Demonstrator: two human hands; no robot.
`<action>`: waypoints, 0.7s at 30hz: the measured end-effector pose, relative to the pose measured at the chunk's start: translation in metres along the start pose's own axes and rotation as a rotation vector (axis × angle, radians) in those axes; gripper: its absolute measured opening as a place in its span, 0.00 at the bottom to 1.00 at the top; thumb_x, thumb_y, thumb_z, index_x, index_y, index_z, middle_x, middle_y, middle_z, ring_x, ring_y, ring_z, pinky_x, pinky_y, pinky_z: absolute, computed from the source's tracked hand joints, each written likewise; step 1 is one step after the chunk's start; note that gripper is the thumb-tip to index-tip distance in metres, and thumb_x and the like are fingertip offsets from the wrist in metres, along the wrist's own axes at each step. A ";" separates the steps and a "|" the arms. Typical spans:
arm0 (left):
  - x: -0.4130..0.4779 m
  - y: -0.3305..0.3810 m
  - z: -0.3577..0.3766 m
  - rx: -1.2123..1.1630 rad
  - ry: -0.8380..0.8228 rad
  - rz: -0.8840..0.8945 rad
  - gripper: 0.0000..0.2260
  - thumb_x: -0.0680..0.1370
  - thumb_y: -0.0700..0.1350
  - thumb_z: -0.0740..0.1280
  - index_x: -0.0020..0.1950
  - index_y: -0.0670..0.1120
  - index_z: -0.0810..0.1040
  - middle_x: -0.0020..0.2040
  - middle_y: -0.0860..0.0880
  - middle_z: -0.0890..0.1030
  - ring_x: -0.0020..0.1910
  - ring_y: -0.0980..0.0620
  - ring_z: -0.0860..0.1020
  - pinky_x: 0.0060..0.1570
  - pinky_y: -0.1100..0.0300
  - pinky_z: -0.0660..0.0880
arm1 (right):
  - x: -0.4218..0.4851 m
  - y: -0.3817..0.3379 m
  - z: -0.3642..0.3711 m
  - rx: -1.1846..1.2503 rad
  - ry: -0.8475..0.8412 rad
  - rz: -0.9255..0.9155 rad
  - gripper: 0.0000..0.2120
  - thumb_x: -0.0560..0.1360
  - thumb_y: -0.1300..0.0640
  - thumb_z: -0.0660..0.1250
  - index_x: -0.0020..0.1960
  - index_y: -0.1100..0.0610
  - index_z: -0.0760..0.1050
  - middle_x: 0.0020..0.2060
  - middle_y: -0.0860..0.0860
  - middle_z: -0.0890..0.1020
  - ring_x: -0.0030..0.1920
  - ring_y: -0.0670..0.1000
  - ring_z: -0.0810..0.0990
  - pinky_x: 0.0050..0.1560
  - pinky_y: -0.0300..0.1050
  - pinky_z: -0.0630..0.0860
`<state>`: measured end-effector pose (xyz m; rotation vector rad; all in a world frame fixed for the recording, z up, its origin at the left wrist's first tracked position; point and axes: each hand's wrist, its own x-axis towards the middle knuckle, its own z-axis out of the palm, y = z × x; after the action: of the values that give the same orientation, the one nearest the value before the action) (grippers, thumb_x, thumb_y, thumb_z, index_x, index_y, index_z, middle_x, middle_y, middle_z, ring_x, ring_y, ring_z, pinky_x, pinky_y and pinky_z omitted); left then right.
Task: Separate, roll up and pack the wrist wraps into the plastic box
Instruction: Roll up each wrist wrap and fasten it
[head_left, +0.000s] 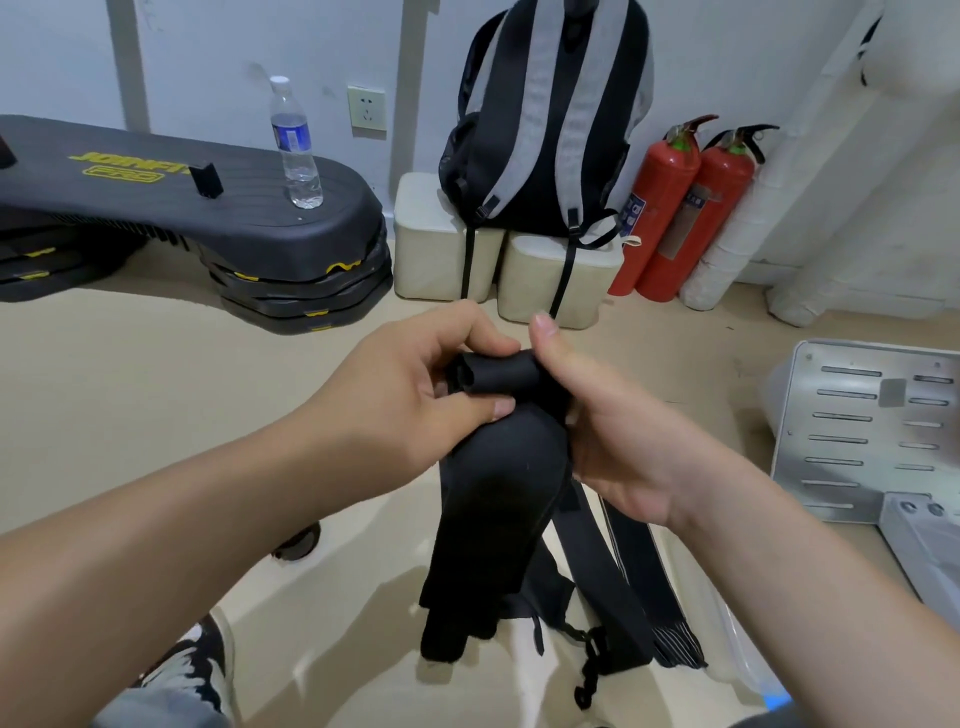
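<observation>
Black wrist wraps (493, 499), 2 red extinguishers (685, 208), grey-striped backpack (550, 114)

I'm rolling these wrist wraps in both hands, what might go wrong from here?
The roll is barely started, pinched between the left hand and right hand; a slip could let it unwind. Other straps hang bunched beneath it, so rolling on may wind them in unseparated.

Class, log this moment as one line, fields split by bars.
stage: rolling | left hand: pinches rolled top of wrist wrap | right hand: grips same roll | other straps: hang below right hand
</observation>
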<state>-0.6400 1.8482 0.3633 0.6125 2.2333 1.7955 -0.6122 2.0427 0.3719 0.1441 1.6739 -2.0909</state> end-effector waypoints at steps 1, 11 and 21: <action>-0.001 -0.002 0.000 0.015 0.018 0.007 0.14 0.75 0.29 0.76 0.53 0.47 0.82 0.46 0.51 0.86 0.43 0.58 0.82 0.51 0.59 0.81 | 0.002 0.002 0.000 -0.032 0.004 -0.013 0.29 0.82 0.37 0.60 0.67 0.60 0.80 0.61 0.60 0.86 0.63 0.57 0.85 0.64 0.49 0.81; -0.010 0.001 -0.004 -0.238 -0.106 -0.387 0.21 0.73 0.54 0.74 0.63 0.48 0.79 0.47 0.47 0.86 0.45 0.53 0.85 0.43 0.57 0.80 | 0.006 0.012 0.005 -0.003 0.112 -0.227 0.15 0.75 0.56 0.73 0.60 0.57 0.79 0.50 0.57 0.86 0.50 0.55 0.86 0.47 0.47 0.84; -0.010 -0.001 0.003 -0.084 0.032 -0.223 0.12 0.82 0.58 0.67 0.61 0.53 0.79 0.53 0.54 0.87 0.56 0.53 0.86 0.60 0.46 0.82 | 0.008 0.012 0.009 -0.085 0.141 -0.117 0.22 0.79 0.47 0.69 0.70 0.56 0.78 0.63 0.61 0.85 0.65 0.61 0.84 0.72 0.66 0.74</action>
<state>-0.6301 1.8461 0.3608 0.3066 2.1369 1.7863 -0.6128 2.0302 0.3602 0.1736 1.8931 -2.1333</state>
